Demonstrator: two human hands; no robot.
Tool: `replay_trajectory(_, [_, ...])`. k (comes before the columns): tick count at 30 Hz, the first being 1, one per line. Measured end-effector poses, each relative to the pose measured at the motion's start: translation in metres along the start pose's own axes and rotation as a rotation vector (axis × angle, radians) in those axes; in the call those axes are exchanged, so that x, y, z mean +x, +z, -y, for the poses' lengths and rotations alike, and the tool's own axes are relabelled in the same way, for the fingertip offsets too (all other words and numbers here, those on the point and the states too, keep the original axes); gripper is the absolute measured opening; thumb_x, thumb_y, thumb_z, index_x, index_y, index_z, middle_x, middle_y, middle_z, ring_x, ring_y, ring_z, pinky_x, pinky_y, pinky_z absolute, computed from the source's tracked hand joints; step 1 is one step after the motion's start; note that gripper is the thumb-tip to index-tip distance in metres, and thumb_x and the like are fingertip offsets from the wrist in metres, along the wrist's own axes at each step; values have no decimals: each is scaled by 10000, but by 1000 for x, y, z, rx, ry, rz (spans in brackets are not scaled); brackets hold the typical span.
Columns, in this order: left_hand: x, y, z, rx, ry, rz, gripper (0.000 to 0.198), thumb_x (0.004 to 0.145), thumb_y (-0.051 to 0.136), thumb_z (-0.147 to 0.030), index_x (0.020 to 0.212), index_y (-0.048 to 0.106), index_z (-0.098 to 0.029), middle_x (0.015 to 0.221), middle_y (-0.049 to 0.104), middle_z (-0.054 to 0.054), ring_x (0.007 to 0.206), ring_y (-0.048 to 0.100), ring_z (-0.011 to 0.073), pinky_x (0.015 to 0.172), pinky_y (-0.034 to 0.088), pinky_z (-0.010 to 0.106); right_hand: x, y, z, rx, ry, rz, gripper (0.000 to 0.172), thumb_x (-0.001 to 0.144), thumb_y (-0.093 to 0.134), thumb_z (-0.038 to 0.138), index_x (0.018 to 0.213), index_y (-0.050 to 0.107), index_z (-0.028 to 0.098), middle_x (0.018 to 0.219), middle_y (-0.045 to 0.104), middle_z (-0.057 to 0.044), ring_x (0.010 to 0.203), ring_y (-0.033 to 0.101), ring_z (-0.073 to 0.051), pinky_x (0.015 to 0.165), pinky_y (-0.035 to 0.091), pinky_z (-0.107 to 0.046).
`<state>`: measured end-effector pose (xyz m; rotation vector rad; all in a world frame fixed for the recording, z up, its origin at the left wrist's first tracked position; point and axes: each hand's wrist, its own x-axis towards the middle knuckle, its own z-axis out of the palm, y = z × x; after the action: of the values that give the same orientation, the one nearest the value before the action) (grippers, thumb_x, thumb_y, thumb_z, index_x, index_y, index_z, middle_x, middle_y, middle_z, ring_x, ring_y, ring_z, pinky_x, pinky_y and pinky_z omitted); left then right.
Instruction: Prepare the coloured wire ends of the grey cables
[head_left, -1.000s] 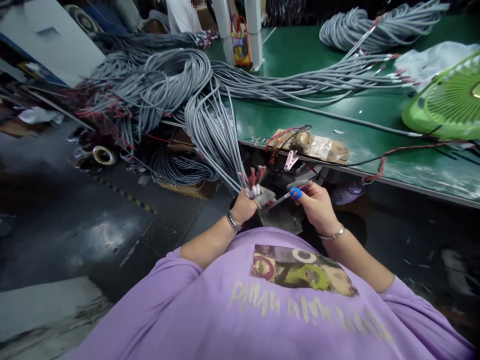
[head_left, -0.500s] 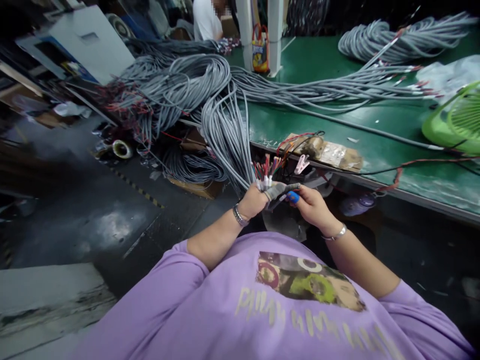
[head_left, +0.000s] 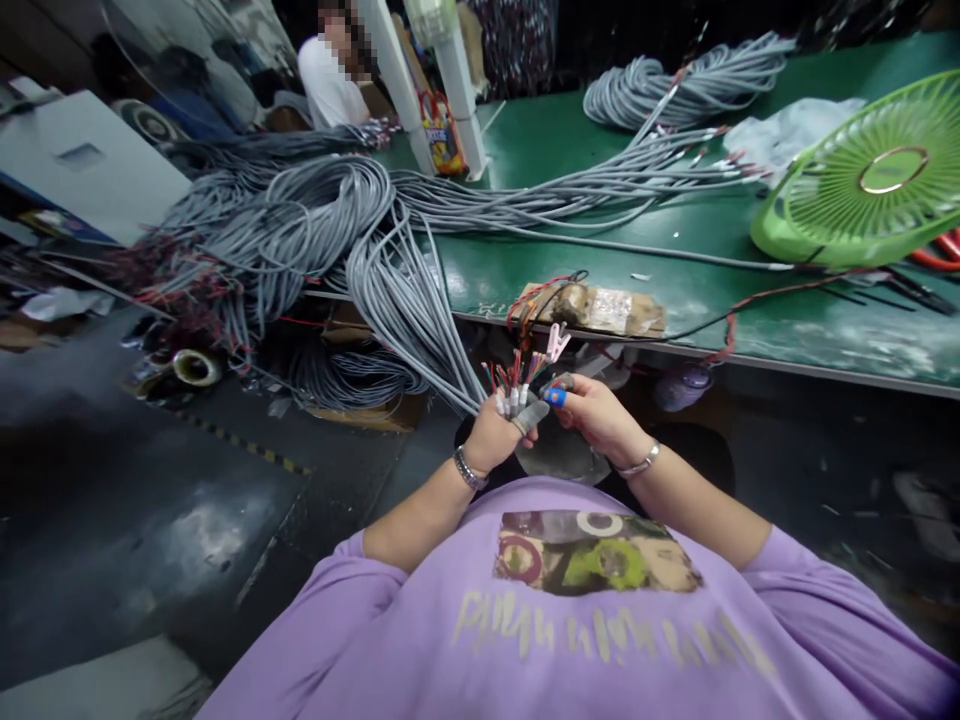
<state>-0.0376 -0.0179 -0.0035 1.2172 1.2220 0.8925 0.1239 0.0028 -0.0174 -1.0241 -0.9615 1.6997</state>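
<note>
My left hand [head_left: 491, 432] is closed around a bundle of grey cables [head_left: 409, 305], just below their stripped coloured wire ends [head_left: 514, 378]. A grey finger cover sits on its forefinger. My right hand [head_left: 596, 412] is pinched beside those wire ends, a blue cover on one fingertip; what it pinches is too small to make out. The cables run up and left from my fist onto the green bench [head_left: 675, 245]. Both hands hover in front of the bench edge, above my purple shirt.
A brown taped block with red and black wires and a pink clip [head_left: 592, 305] lies on the bench edge. A green fan [head_left: 870, 185] stands at the right. More grey cable coils [head_left: 675, 85] lie behind. Another person [head_left: 330, 85] sits at the far left. Dark floor lies left.
My right hand has come in from the right until it is close against the wire ends in my left hand. The view has swung, bringing the green fan further into sight.
</note>
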Motion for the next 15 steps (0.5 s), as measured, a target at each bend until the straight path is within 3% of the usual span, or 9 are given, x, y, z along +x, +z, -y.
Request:
replay_trajectory(5, [-2, 0, -4, 2, -54, 55, 385, 618, 821, -443, 608, 589, -136, 475, 595, 0, 405, 551, 97, 442, 489, 207, 0, 11, 14, -67, -60, 121, 316, 623, 816, 401, 708, 617, 171, 541, 554, 36, 462, 444, -81, 465, 344, -234])
replay_trajectory(9, [1, 0, -4, -186, -12, -85, 337, 642, 802, -421, 710, 635, -137, 562, 658, 11, 470, 605, 110, 487, 517, 213, 3, 16, 12, -40, -83, 91, 351, 649, 796, 451, 695, 579, 179, 515, 524, 44, 451, 425, -80, 456, 333, -235])
replay_trajectory(12, [5, 0, -2, -271, 13, -207, 311, 667, 785, -402, 705, 622, -140, 557, 646, -1, 435, 577, 93, 433, 467, 188, 3, 15, 6, -38, -81, 4, 367, 619, 817, 443, 674, 583, 165, 532, 504, 53, 461, 365, -55, 450, 294, -219])
replay_trajectory(15, [8, 0, -2, -302, 33, -275, 289, 669, 782, -376, 728, 625, -140, 586, 647, -9, 418, 570, 87, 398, 419, 177, 1, 13, 4, -52, -82, 15, 365, 626, 809, 453, 664, 591, 163, 537, 493, 54, 478, 367, -59, 471, 323, -226])
